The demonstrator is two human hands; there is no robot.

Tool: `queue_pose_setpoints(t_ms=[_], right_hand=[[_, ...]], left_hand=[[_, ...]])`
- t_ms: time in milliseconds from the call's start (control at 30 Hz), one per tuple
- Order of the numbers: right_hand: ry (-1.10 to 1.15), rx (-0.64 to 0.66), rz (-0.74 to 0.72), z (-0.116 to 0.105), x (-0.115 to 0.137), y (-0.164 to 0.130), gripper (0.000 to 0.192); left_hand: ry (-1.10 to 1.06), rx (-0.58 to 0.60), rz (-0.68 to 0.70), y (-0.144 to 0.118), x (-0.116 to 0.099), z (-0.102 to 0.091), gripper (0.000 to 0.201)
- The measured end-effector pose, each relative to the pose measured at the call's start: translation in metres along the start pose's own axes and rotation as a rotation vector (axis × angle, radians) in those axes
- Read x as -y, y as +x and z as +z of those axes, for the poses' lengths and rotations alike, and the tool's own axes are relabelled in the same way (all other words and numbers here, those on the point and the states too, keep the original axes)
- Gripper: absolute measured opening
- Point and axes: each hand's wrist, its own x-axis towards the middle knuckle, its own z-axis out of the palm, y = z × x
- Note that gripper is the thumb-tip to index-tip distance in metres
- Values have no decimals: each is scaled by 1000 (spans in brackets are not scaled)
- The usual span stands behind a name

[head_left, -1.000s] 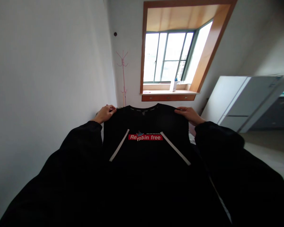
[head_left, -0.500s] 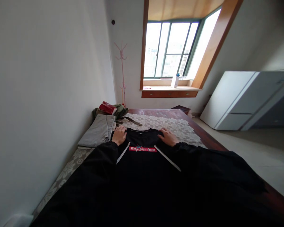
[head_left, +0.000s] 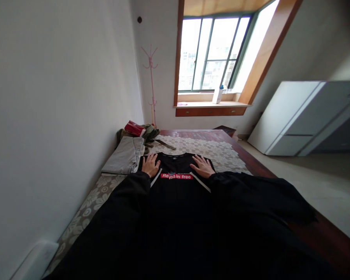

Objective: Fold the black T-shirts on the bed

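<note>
Lowered since the earliest frame, the black shirt (head_left: 177, 190) lies spread on the patterned cloth (head_left: 229, 153). At its 11 and 1 o'clock, the left hand (head_left: 151, 165) and right hand (head_left: 203, 166) rest open-palmed, gripping nothing; grey clothing (head_left: 122, 156) lies at 10 o'clock.

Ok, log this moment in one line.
left hand: open, palm down on shirt | right hand: open, palm down on shirt | shirt: print up, on patterned cloth | grey garment: folded, left of shirt
</note>
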Motion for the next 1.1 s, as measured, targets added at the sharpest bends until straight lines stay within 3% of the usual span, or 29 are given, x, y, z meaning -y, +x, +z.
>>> queue_pose_setpoints(t_ms=[100, 200, 300, 400, 500, 667, 800, 933, 1100], right_hand=[[35, -58, 94, -8, 1, -19, 70], [-5, 56, 116, -13, -1, -52, 78], [7, 94, -41, -18, -9, -107, 83], [19, 77, -197, -16, -18, -181, 81], [-61, 10, -160, -14, -21, -258, 82], [16, 63, -212, -35, -36, -359, 63], [26, -115, -135, -39, -65, -432, 49], [-52, -361, -55, -24, -75, -482, 43], [-84, -487, -37, -23, -52, -497, 47]], left_hand=[[-13, -5, -66, -23, 5, -11, 63], [-22, 66, -54, -58, 14, -19, 67], [-29, 137, 5, -110, 25, -28, 68], [12, 198, 64, -181, 38, -35, 68], [86, 108, 45, -258, 48, -46, 68], [36, 29, 153, -373, 51, -68, 59], [-17, -153, 213, -444, 65, -73, 62], [-63, -271, 196, -478, 85, -78, 65], [-40, -317, 163, -483, 76, -90, 71]])
